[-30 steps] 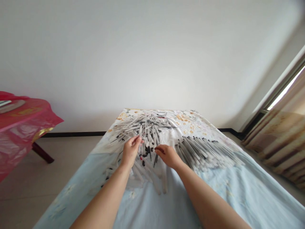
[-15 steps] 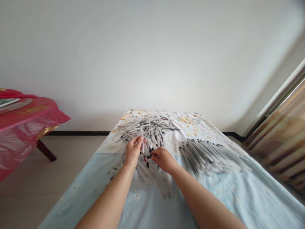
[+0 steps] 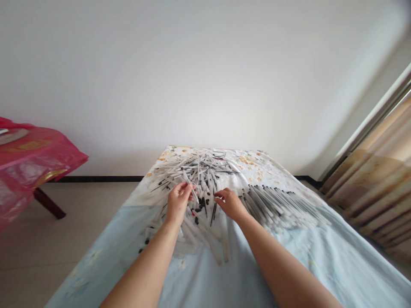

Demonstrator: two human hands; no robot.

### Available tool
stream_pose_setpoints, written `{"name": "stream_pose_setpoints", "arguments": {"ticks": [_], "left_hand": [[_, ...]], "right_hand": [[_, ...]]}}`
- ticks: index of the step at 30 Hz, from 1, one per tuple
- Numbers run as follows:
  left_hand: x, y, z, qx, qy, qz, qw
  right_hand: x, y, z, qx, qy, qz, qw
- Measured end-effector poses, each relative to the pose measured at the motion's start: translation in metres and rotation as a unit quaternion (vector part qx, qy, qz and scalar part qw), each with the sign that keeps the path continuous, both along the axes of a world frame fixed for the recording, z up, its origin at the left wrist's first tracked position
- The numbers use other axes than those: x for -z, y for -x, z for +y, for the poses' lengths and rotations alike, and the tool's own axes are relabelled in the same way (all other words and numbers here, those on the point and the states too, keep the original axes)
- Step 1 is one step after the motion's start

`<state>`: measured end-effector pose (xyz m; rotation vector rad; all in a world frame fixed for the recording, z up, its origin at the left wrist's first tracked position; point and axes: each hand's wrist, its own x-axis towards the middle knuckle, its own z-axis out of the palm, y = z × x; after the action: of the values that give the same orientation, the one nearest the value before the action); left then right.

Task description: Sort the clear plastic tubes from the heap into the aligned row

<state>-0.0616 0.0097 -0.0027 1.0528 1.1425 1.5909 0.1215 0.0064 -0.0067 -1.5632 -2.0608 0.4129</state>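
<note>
My left hand point(image 3: 179, 200) pinches a slim translucent white pen barrel point(image 3: 190, 182) between thumb and fingertips, tilted over the heap. To its right, my right hand point(image 3: 231, 203) has its fingers curled with the tips close together. Thin black refills point(image 3: 213, 214) show just below those fingertips; whether one is in the pinch I cannot tell. Under and beyond both hands spreads a loose pile of white pen barrels and dark refills point(image 3: 199, 164). Small black caps point(image 3: 203, 202) and a red piece point(image 3: 193, 212) lie between the hands.
Pens with grey-black shafts point(image 3: 282, 207) lie side by side in a row on the right. A floral and pale blue cloth point(image 3: 205, 282) covers the table. At left stands another table under red plastic point(image 3: 48, 149). A wall rises behind; a curtain point(image 3: 382, 192) hangs at right.
My right hand has moved right and slightly away from me, off the black caps, uncovering them. My left hand stays nearly in place; the barrel in it now tilts more to the left.
</note>
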Motion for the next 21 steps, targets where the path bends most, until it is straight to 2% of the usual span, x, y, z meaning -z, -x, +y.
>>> {"name": "stream_pose_setpoints", "arguments": {"ticks": [6,11,15,21], "left_hand": [[0.000,-0.001,0.000,0.001,0.004,0.001,1.000],[-0.002,-0.002,-0.001,0.005,-0.005,0.017,1.000],[-0.006,-0.005,-0.004,0.017,-0.007,0.021,1.000],[-0.007,-0.010,-0.004,0.031,0.003,0.011,0.999]], "right_hand": [[0.003,-0.007,0.010,0.017,-0.020,-0.040,0.999],[0.009,-0.014,0.013,0.051,-0.022,-0.024,0.998],[0.009,-0.018,0.011,0.051,-0.021,-0.016,0.998],[0.003,-0.002,0.022,0.038,-0.024,-0.044,0.998]]}}
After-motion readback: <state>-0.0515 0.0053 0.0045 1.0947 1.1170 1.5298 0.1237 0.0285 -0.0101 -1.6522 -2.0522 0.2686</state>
